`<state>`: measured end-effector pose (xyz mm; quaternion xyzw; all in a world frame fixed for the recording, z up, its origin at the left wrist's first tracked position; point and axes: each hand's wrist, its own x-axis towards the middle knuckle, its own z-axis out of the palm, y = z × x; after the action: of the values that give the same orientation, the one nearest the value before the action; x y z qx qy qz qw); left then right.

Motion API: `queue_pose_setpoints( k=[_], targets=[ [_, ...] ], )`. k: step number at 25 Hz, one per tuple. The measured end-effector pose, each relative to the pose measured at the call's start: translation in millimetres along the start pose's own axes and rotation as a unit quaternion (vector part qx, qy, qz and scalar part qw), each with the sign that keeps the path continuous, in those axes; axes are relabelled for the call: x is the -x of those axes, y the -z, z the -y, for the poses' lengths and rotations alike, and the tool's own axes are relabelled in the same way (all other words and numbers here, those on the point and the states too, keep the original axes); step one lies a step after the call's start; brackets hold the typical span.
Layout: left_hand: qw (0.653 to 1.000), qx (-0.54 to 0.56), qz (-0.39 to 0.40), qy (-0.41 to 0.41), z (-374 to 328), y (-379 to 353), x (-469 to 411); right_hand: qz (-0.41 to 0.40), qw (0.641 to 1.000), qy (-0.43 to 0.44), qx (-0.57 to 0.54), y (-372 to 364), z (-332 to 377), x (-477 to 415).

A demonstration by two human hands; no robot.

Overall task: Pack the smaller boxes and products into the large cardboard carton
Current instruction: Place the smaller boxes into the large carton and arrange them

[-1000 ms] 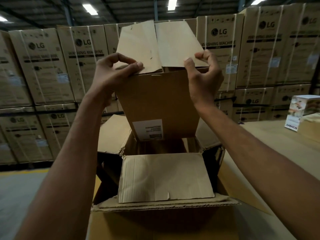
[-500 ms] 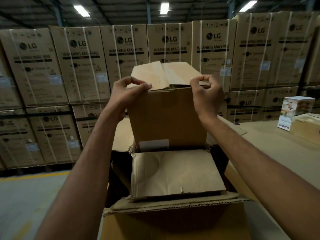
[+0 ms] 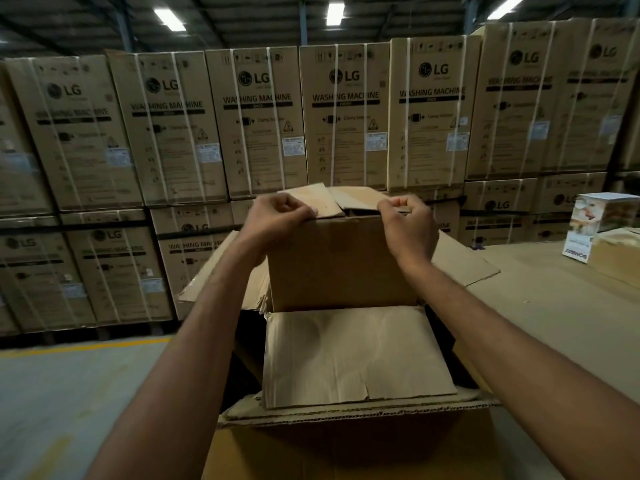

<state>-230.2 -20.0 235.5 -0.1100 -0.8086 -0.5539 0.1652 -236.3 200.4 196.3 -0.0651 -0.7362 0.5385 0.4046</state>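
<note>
Both hands pinch the top near edge of a smaller brown box (image 3: 343,261), left hand (image 3: 277,216) and right hand (image 3: 408,223) closed on its upper corners, the box partly sunk into the large open carton (image 3: 346,441). Lowering it level should avoid snagging the folded-in near flap (image 3: 353,355); dark gaps on both sides suggest spare room.

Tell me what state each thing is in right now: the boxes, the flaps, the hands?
Small box: upright, lower part inside the carton, top flaps loosely folded, not sealed.
Carton: open, flaps spread outward.
Near flap: folded inward over the opening.
Left hand: gripping the small box's top left edge.
Right hand: gripping its top right edge.
Printed box: closed, standing on the table.
</note>
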Motion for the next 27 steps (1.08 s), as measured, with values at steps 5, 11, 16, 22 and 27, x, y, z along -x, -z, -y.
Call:
queue_pose_setpoints(
  k=[5,11,16,22,27],
  targets=[
    [0.993,-0.076,0.080,0.047,60,-22,7,0.097,0.986,-0.022,0.132,-6,-61,19],
    [0.958,-0.189,0.198,0.081,70,-19,-3,0.160,0.936,0.073,0.305,-7,-72,21],
    [0.898,-0.385,0.210,-0.026,57,-26,-22,0.356,0.893,0.118,0.248,-17,-45,-5],
    [0.923,-0.239,0.278,-0.114,51,-40,-26,0.445,0.858,0.101,0.236,-26,-27,-18],
    [0.958,-0.141,0.186,-0.167,49,-4,-17,0.401,0.884,0.122,0.206,-59,11,-11]
  ],
)
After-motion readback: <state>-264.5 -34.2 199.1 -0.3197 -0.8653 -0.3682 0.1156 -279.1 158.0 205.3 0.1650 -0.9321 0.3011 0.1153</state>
